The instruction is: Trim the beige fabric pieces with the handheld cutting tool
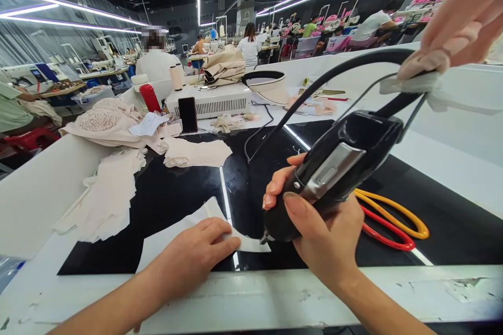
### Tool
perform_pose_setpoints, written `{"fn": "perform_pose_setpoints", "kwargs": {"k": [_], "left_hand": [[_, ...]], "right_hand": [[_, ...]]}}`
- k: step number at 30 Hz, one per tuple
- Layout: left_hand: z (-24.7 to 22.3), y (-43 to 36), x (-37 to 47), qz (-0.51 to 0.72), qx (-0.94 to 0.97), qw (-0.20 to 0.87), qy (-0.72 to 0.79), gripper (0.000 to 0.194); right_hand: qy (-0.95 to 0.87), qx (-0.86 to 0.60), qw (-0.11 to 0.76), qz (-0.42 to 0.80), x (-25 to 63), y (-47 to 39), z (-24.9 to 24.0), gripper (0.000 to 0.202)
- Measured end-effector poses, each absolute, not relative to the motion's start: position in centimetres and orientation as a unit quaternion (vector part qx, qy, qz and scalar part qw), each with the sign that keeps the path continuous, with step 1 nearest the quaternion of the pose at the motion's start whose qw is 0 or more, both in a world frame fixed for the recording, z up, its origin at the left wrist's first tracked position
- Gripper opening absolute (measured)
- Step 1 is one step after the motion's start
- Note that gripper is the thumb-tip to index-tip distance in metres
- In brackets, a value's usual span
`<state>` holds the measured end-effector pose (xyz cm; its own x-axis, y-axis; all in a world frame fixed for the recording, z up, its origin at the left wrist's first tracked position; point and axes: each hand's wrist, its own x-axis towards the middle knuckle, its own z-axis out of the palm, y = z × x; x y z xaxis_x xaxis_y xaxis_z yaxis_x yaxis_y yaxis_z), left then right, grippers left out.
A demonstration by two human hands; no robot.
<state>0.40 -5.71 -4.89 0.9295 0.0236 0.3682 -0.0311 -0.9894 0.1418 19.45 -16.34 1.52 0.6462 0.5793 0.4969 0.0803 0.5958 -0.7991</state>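
My right hand [326, 230] is closed around a black corded hand tool [334, 162] with a metal side plate. Its pointed metal tip touches or sits just above the narrow right end of a white fabric piece [165, 243]. My left hand [196, 251] presses on that piece with its fingers close together and the thumb alongside, left of the tip. Part of the fabric is hidden under this hand. A black cable loops from the tool's upper end, where a pale cloth tie [416, 76] is knotted around it. Blurred pinkish material [467, 10] rises from the knot.
Left stand stacked fabric pieces [104, 193]; another stack [196, 152] lies farther back. Behind are a phone [187, 114], a red bottle [149, 98], a vented white box [216, 101] and a visor [269, 84]. Yellow [401, 212] and red [389, 233] loops lie right. People sit at sewing machines beyond.
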Motion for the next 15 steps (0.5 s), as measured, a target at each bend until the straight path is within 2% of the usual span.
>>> {"fn": "perform_pose_setpoints", "kwargs": {"k": [7,15], "left_hand": [[-5.0,-6.4,0.5,0.2,0.977,0.075,-0.003,0.042],[-4.8,-7.1,1.0,0.183,0.979,0.086,0.006,0.049]], "right_hand": [[-0.392,-0.403,0.812,0.158,18.4,-15.1,2.0,0.036],[-0.407,-0.42,0.798,0.146,18.4,-15.1,2.0,0.027]]}}
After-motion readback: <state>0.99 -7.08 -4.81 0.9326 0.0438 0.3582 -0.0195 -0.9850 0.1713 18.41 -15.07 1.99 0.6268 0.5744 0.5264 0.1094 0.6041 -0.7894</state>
